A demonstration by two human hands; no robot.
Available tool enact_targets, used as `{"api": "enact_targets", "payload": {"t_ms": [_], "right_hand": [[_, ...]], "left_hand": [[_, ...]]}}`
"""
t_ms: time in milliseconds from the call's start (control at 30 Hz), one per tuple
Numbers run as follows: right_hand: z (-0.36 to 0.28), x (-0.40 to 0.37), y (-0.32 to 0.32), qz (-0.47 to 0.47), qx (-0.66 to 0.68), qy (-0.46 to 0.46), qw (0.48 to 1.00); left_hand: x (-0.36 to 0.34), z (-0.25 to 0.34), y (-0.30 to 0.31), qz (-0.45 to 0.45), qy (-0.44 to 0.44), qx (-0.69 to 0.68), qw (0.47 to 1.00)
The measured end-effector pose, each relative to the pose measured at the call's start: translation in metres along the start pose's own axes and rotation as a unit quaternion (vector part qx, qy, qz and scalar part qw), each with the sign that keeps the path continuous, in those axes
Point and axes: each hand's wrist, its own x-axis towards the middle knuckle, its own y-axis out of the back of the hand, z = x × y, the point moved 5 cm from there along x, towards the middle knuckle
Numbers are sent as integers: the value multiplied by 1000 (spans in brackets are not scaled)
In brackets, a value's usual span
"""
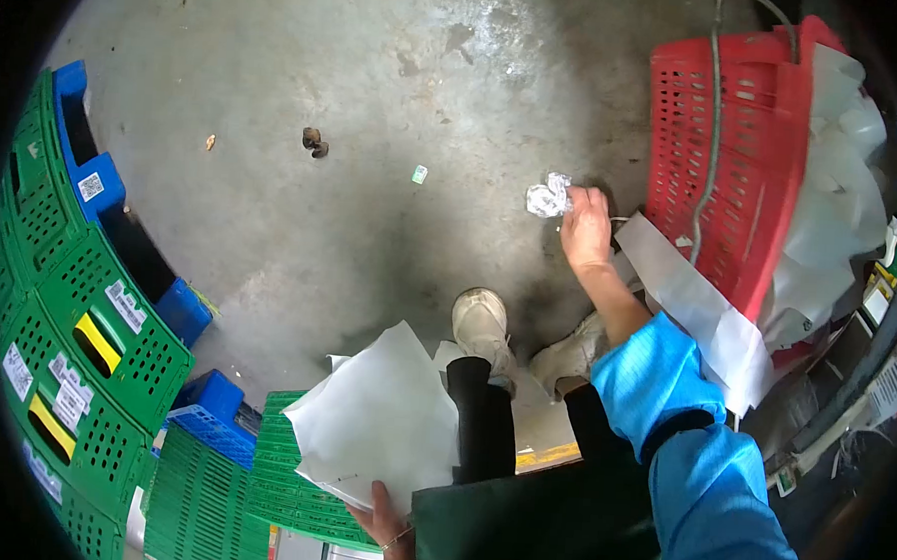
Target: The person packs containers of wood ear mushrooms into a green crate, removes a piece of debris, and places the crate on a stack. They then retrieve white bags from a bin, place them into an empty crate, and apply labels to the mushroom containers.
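Observation:
My left hand [382, 517] is closed on the lower edge of some white sheets [377, 417], held over a green crate at the bottom. On the right, my right hand [587, 226] reaches down with its fingers pinched at the edge of a crumpled white wad [549, 195] near the grey floor. Part of that hand's grip is hidden behind its fingers. A long white sheet [698, 301] hangs beside my right forearm, against the red basket [729, 162].
Green crates [149, 367] with blue pallets [97, 185] line the left side. The red basket holds white sheets and has a grey hose over it. Small debris [314, 142] and a small label [419, 175] lie on the floor. My shoes [481, 321] stand below.

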Motion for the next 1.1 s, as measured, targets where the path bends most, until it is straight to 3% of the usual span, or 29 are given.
{"api": "enact_targets", "payload": {"t_ms": [33, 100, 167, 233, 267, 300, 333, 400, 433, 467, 500, 533, 567, 633, 733, 800, 833, 867, 900, 933, 967, 1033, 1100], "right_hand": [[-8, -6, 14, 3, 20, -59, 998], [-63, -25, 70, 27, 165, -4, 986], [-119, -46, 178, 20, 279, 95, 955], [-106, -65, 270, 112, 220, 195, 949], [-79, -62, 298, 96, 98, 66, 988], [-34, -62, 300, 150, 48, -23, 987], [4, -56, 289, 70, -84, -80, 991], [87, -76, 245, -68, -161, -75, 982], [96, -61, 263, -56, -159, -78, 983], [111, -48, 272, -202, -75, -199, 956], [123, -49, 269, -340, 14, -307, 889], [138, -48, 272, -365, 50, -331, 868], [154, -43, 275, -325, 62, -325, 886], [179, -29, 275, -151, 70, -298, 940], [174, -61, 302, 170, 155, -231, 945], [125, -117, 321, 214, 159, -180, 947], [91, -143, 334, 169, -25, -163, 972], [66, -178, 340, 94, -37, -195, 976], [43, -205, 358, 25, 137, -247, 959], [19, -234, 376, 44, 221, -253, 941], [6, -276, 390, -13, 262, -316, 912], [-10, -357, 427, -149, 214, -421, 869], [-43, -420, 461, -261, 183, -387, 865]], "left_hand": [[-2, -2, 2, 2, -1, -25, 1000], [-4, -5, 10, 1, -8, -25, 1000], [-17, 5, 15, -27, -7, -12, 1000], [-30, 26, 17, -30, -41, -17, 999], [-32, 34, 22, -74, -63, -54, 994], [-34, 40, 27, -88, -63, -56, 992], [-35, 47, 30, -94, -85, -51, 991], [-43, 67, 28, -112, -138, -28, 984], [-45, 74, 25, -118, -147, -33, 982], [-46, 82, 23, -120, -178, -27, 976], [-47, 88, 19, -121, -208, -23, 970], [-49, 95, 15, -112, -209, -18, 971], [-48, 99, 11, -162, -218, -45, 961], [-54, 107, 6, -198, -231, -57, 951], [-80, 113, -3, -139, -220, 16, 965], [-115, 126, -9, -145, -224, -1, 964], [-129, 133, -9, -165, -241, -17, 956], [-148, 143, -7, -188, -238, -36, 952], [-167, 153, -4, -214, -235, -54, 947], [-184, 165, 1, -255, -239, -82, 933], [-198, 180, 12, -254, -246, -84, 932], [-233, 212, 29, -335, -244, -72, 907], [-275, 255, 52, -363, -234, -96, 897]]}}
